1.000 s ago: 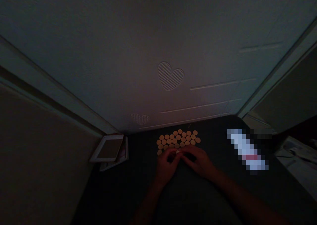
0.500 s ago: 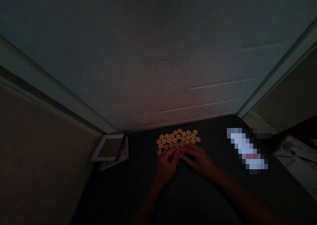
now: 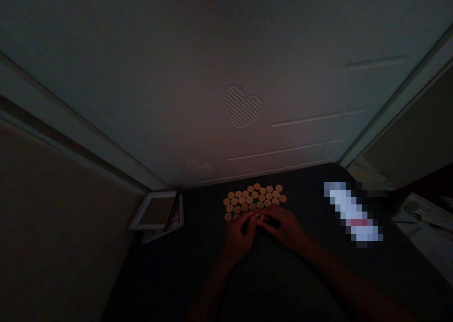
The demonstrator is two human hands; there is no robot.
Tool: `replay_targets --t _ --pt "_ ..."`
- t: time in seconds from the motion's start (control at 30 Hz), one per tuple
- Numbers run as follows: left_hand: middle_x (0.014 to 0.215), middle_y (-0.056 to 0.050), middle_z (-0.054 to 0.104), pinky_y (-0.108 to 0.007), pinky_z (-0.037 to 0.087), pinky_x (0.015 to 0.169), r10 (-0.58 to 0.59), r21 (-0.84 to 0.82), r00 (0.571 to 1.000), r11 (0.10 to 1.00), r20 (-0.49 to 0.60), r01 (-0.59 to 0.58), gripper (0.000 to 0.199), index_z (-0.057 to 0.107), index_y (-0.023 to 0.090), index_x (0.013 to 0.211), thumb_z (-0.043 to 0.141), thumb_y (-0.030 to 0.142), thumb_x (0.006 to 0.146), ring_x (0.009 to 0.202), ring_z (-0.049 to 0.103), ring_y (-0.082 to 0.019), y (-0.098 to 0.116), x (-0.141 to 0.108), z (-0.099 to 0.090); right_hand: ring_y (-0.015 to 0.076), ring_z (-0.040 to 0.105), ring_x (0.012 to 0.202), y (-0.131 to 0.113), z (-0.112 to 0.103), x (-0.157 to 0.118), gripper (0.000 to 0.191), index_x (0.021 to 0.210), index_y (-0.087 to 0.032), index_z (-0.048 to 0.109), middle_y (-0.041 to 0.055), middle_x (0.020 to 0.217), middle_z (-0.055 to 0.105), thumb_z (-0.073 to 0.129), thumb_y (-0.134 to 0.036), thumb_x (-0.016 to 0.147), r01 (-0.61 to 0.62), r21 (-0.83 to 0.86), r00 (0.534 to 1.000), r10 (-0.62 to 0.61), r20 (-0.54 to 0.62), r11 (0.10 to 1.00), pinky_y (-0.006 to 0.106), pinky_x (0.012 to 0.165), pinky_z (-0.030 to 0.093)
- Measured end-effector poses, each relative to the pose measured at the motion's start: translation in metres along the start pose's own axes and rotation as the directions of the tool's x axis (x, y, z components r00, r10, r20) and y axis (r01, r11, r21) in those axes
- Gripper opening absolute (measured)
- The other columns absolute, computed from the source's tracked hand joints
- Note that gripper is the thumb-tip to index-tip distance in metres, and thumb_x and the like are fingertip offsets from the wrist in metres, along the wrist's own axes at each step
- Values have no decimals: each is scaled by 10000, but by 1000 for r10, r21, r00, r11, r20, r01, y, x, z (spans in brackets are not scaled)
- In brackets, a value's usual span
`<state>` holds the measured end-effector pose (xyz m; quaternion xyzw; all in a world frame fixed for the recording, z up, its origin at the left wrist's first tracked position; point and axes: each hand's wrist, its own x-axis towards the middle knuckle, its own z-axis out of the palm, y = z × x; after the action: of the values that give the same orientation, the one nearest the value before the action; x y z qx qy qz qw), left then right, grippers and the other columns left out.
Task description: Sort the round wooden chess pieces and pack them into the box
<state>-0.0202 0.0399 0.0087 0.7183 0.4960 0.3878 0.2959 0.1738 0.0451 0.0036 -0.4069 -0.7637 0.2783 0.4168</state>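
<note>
Between the fingertips of both hands is a small round disc (image 3: 260,217) with a dark mark on its face. My left hand (image 3: 241,234) pinches its left side, while my right hand (image 3: 285,225) grips it from the right. Several pale round discs (image 3: 241,200) lie flat in uneven rows on the dark table (image 3: 198,265), just beyond my fingers. Part of the nearest row is hidden by my hands.
Framed flat items (image 3: 159,211) lie stacked at the table's left edge. A blurred-out white object (image 3: 352,213) lies at the right. A pale panel with embossed hearts (image 3: 244,105) rises behind the table. Pale items (image 3: 421,218) are at far right.
The disc between my fingertips now shows its marked face more clearly. My hands have hardly moved.
</note>
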Motion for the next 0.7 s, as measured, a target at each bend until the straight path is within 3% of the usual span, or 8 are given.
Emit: replay_targets --t 0.23,0.37,0.57,0.7 --pt "925 -58 789 -314 614 751 4 -12 1000 1000 -17 -5 249 736 216 1101 558 322 963 767 744 -186 -2 0 3 174 672 829 1 3 0 238 1155 -265 715 35 919 724 641 -384 962 -3 24 1000 4 -12 1000 316 786 563" --pt "962 -46 784 -313 611 780 8 -18 1000 1000 -7 -8 209 726 224 1075 588 315 948 824 743 -185 -3 1 4 183 689 921 2 2 1 182 1075 -259 731 47 991 731 601 -351 988 24 75 999 -21 -33 997 329 828 570" --pt "870 -34 777 -296 611 741 -23 -36 1000 999 7 23 209 720 224 1070 568 319 964 754 738 -174 -2 1 3 181 693 912 -2 -2 1 180 1098 -274 738 44 996 743 609 -331 986 -2 71 1000 2 -8 997 328 829 568" --pt "926 -48 780 -316 613 772 -7 -15 1000 1000 -7 7 223 715 218 1083 552 325 973 791 741 -184 0 0 2 177 697 893 -4 -5 1 201 1132 -285 731 35 980 747 603 -344 990 -8 62 1000 9 -14 998 320 810 564"
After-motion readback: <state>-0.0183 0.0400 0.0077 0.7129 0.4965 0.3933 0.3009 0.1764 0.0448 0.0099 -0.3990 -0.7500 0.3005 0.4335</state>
